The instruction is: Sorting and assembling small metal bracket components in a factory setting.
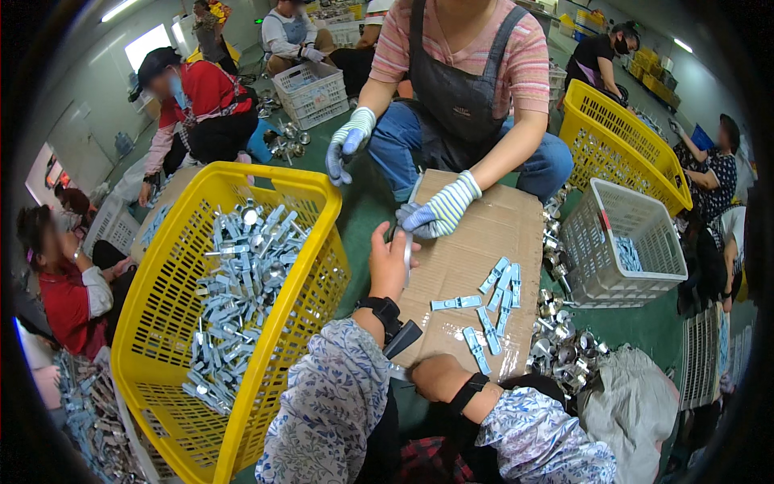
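Busy workshop with a green floor, people sitting all around among baskets, and a flat brown cardboard sheet [468,258] laid out as the work surface with a handful of small pale-blue metal clips [492,310] scattered on its right half. My left hand [391,262] is up at the sheet's left edge, fingers curled round a thin silvery metal strip [409,254], right beside the striped-gloved hand [439,211] of the person opposite. My right hand [439,377] sits at the near edge of the cardboard, can't tell if it's gripping anything, and the big yellow plastic basket [173,298] full of the same clips is just to my left.
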A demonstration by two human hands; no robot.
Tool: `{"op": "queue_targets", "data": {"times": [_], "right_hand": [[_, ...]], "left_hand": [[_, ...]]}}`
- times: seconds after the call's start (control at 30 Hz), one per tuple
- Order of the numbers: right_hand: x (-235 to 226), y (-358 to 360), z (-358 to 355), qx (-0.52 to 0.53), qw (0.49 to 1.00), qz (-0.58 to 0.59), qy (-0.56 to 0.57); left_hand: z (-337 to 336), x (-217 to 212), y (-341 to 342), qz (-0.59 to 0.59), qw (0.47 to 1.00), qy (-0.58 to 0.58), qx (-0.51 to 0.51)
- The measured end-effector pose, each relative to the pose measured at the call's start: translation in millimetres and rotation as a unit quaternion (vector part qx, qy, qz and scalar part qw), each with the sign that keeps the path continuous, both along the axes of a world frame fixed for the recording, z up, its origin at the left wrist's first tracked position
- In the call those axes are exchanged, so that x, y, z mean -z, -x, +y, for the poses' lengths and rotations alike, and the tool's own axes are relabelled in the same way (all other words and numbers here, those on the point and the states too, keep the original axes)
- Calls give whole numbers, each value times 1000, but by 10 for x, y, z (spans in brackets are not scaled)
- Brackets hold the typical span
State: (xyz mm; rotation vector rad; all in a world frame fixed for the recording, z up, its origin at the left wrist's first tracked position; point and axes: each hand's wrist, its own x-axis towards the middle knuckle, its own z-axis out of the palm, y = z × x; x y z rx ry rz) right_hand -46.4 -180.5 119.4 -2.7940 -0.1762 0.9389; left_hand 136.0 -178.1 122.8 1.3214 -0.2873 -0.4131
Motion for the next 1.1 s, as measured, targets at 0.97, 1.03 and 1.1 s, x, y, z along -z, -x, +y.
{"op": "queue_targets", "data": {"times": [0.97,1.03,1.1], "right_hand": [[222,151,-97,28,997,-76,-7],[197,170,-60,33,996,-81,-11],[139,201,-49,42,995,-84,-15]], "left_hand": [[2029,-149,1462,-144,946,-276,87],[2005,-210,1479,-180,913,-358,76],[2059,-85,1430,-192,908,-370,49]]}}
